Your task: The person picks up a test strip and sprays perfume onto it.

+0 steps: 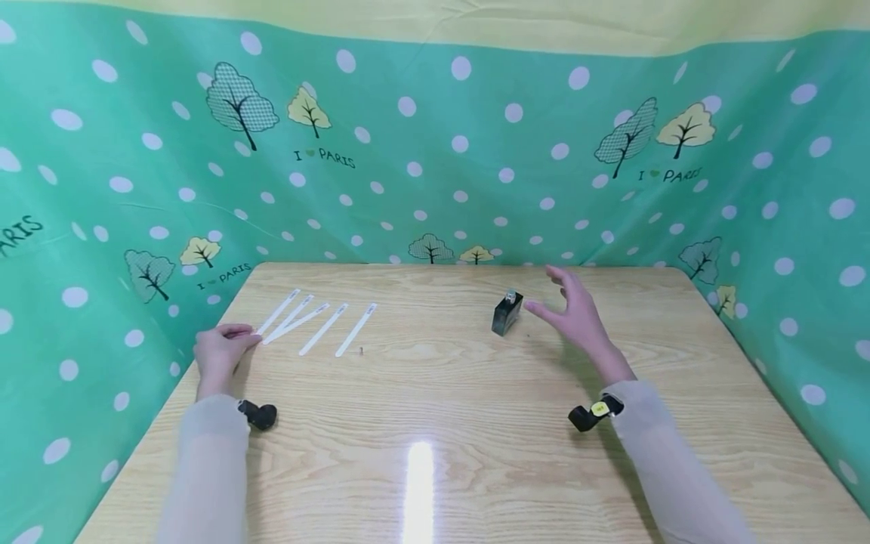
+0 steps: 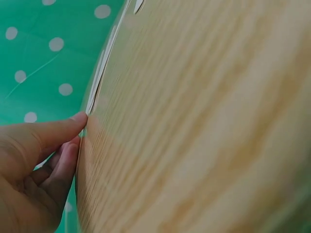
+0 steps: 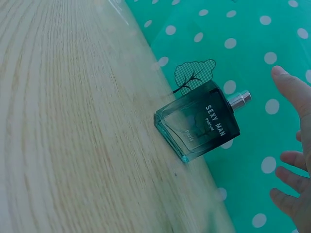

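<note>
My left hand (image 1: 220, 353) is at the table's left side, thumb and fingers pinching the near end of the leftmost white paper test strip (image 1: 277, 311). In the left wrist view, the thumb and forefinger of that hand (image 2: 36, 167) meet at the strip's tip (image 2: 99, 73). A dark glass perfume bottle (image 1: 507, 313) stands upright without a cap, its silver spray nozzle (image 3: 240, 100) bare. To the right of the bottle, my right hand (image 1: 576, 313) is held with fingers spread and thumb towards it, apart from the glass in the right wrist view.
Several more white strips (image 1: 353, 332) lie fanned out beside the left hand. A tiny object or mark (image 1: 361, 350) is by the rightmost strip. Green dotted cloth (image 1: 421, 151) encloses the back and sides of the wooden table (image 1: 435, 393). Light glares on its near part.
</note>
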